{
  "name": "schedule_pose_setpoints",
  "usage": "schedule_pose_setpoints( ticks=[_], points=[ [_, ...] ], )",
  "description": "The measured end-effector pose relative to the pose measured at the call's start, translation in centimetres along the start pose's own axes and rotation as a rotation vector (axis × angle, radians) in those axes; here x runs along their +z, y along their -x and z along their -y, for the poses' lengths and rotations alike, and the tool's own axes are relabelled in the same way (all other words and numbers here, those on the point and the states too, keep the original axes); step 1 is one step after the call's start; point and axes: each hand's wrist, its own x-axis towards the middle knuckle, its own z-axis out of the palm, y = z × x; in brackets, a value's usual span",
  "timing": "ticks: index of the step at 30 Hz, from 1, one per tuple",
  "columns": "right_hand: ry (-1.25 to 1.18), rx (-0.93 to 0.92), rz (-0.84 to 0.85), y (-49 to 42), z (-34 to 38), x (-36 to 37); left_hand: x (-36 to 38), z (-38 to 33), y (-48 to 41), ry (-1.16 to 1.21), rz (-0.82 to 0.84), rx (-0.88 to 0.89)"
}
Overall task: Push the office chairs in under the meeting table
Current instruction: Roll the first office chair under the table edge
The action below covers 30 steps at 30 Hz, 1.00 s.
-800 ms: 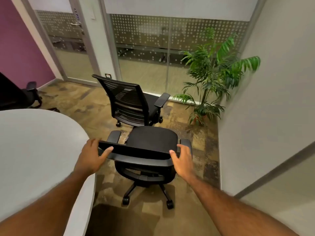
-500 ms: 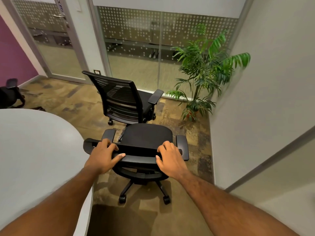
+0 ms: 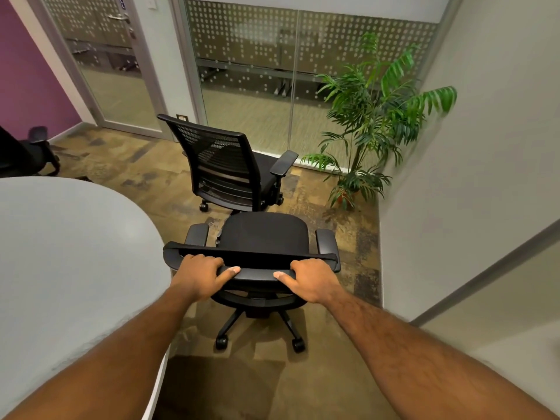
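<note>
The near chair is gripped at the top edge of its backrest by both hands. The left hand is closed over the left part of the backrest top, its fingers curled over the far side and its thumb laid along the near edge, pointing inward. The right hand is closed over the right part in the mirror pose, thumb pointing toward the left thumb; a stretch of bare backrest is left between the two thumbs. Both forearms are stretched forward and slightly inward from the lower corners of the view, wrists nearly straight, backs of the hands turned upward.

The near chair is seen from behind and above, its seat facing away from the person, its armrests to either side of the seat and its wheeled base on the floor below the hands. It stands just beside the rounded edge of the table, which lies to its left; no part of the chair is seen under the tabletop.

A second chair stands farther off, just beyond the near chair's seat, its mesh back turned toward the person and set apart from the table. A third chair is partly seen at the left edge, beyond the table. A plant stands in the right corner by the glass wall.
</note>
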Motion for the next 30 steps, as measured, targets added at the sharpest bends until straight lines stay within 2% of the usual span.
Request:
schedule_pose_setpoints(
  ticks=[6, 8, 18, 21, 27, 30],
  points=[
    [0.013, -0.030, 0.002, 2.7, -1.6, 0.2, -0.3, -2.2, 1.9, 0.055, 0.191, -0.084],
    [0.036, -0.063, -0.022, 4.0, -2.0, 0.5, -0.1, -2.9, 3.1, 0.061, 0.204, -0.096],
    [0.099, -0.187, -0.114, 9.5, -7.1, 1.4, 2.8, -9.2, 9.9, 0.137, -0.128, -0.141],
    [0.075, -0.221, -0.148, 10.5, -8.4, 1.6, 3.3, -11.4, 11.1, 0.092, -0.126, -0.169],
    [0.009, -0.271, -0.209, 13.0, -10.8, 1.3, 3.5, -15.6, 12.7, 0.062, -0.016, -0.209],
    [-0.041, -0.266, -0.240, 14.0, -11.6, 1.3, 4.0, -17.7, 13.9, 0.040, -0.067, -0.237]
  ],
)
